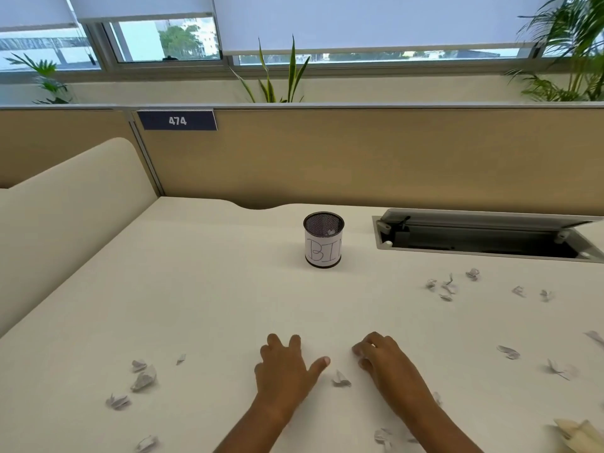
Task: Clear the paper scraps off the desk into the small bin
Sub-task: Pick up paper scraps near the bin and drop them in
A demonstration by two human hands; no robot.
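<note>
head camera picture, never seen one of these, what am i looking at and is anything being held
This single picture comes from a wide-angle camera worn on a person's head, looking forward and down, so the arms enter from the bottom. There is no machine, only two bare hands resting low on the cream desk top. The left hand lies spread and holds nothing. The right hand is curled, with something pale at its fingertips, perhaps a scrap; I cannot tell. Small crumpled white paper scraps lie scattered on both sides, one between the hands. Farther back stands the small black mesh bin with a handwritten paper label.
</note>
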